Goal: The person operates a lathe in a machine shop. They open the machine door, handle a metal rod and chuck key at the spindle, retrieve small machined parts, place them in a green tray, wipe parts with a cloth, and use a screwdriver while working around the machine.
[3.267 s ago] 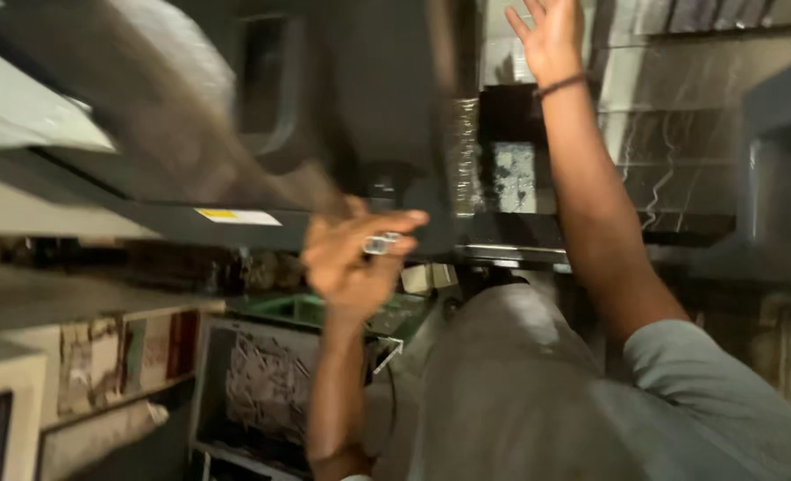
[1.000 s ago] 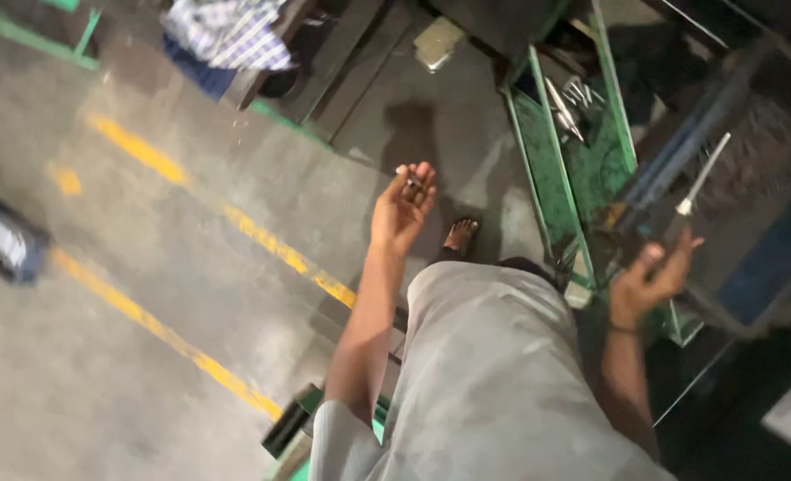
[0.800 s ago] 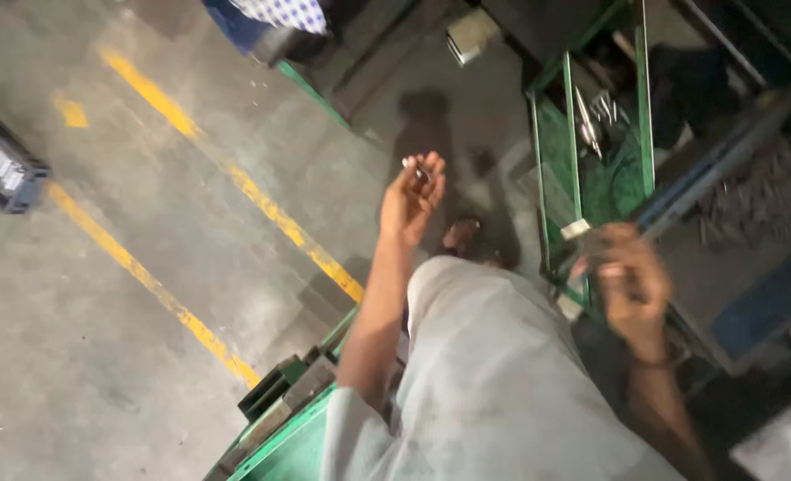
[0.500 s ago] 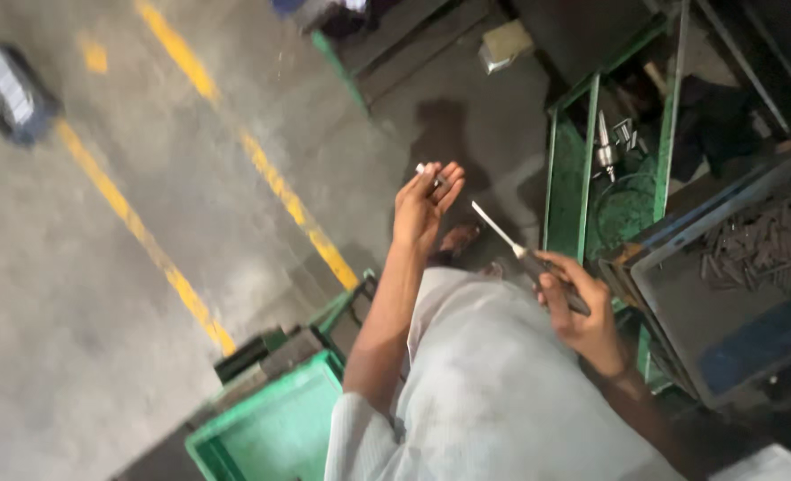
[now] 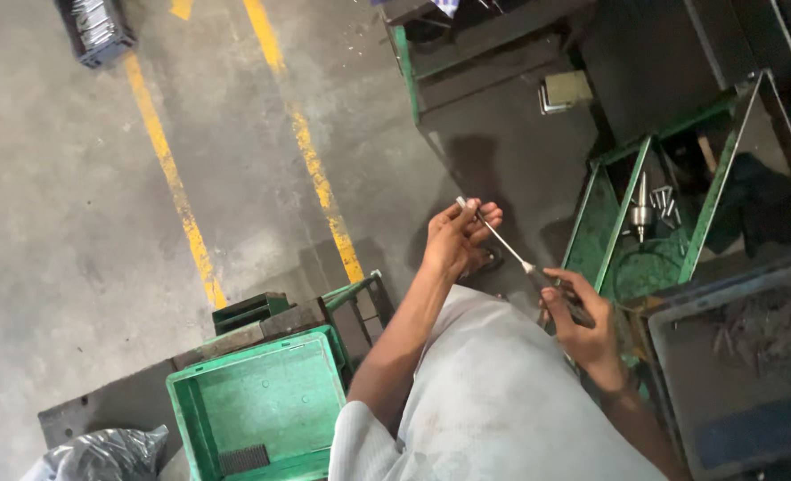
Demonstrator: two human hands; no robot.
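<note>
1. Our right hand (image 5: 578, 316) is clenched on the screwdriver (image 5: 520, 260) handle.
2. Our left hand (image 5: 458, 236) pinches its tip, just beyond that grip.
3. A green crate (image 5: 262, 401) lies below-left.

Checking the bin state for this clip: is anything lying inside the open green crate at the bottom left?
No, the green crate shows only its bare green floor and a dark grille patch.

Grey, stained concrete floor (image 5: 75, 223) crossed by two yellow painted lines (image 5: 168, 169) at upper left. Empty green plastic crate (image 5: 257, 410) at lower centre, green metal rack (image 5: 627, 214) at right, crumpled black plastic bag (image 5: 101, 456) in lower left corner.
</note>
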